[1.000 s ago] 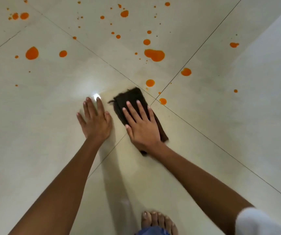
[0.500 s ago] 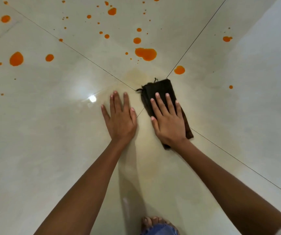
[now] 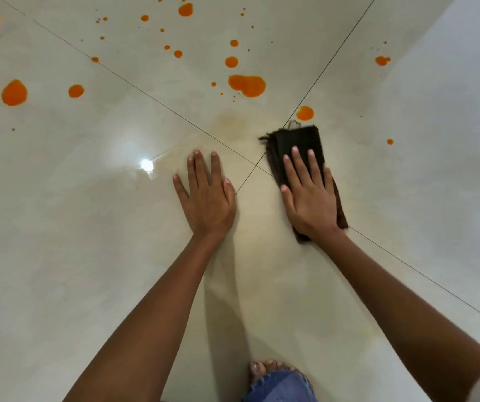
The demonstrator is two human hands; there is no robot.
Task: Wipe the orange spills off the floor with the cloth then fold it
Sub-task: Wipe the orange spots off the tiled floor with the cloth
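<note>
A dark brown folded cloth (image 3: 296,140) lies flat on the pale tiled floor (image 3: 73,227). My right hand (image 3: 309,195) presses on it with straight fingers, covering its near half. My left hand (image 3: 206,195) rests flat on the bare tile to the left of the cloth, apart from it. Orange spills dot the floor beyond: a round drop (image 3: 304,113) just past the cloth's far edge, a large double blot (image 3: 247,85) farther on, and a big drop (image 3: 14,93) at the far left. A faint yellowish smear (image 3: 233,123) marks the tile near the grout crossing.
Dark grout lines cross between my hands. Small orange drops lie at the right (image 3: 390,141) and upper right (image 3: 382,60). My bare toes (image 3: 267,368) and a blue denim hem (image 3: 279,387) show at the bottom edge. A lamp glare (image 3: 146,164) shines left of my left hand.
My right hand has slid the cloth to the right and away from me, over two drops near the grout crossing, which are gone. My left hand shifted right along the floor.
</note>
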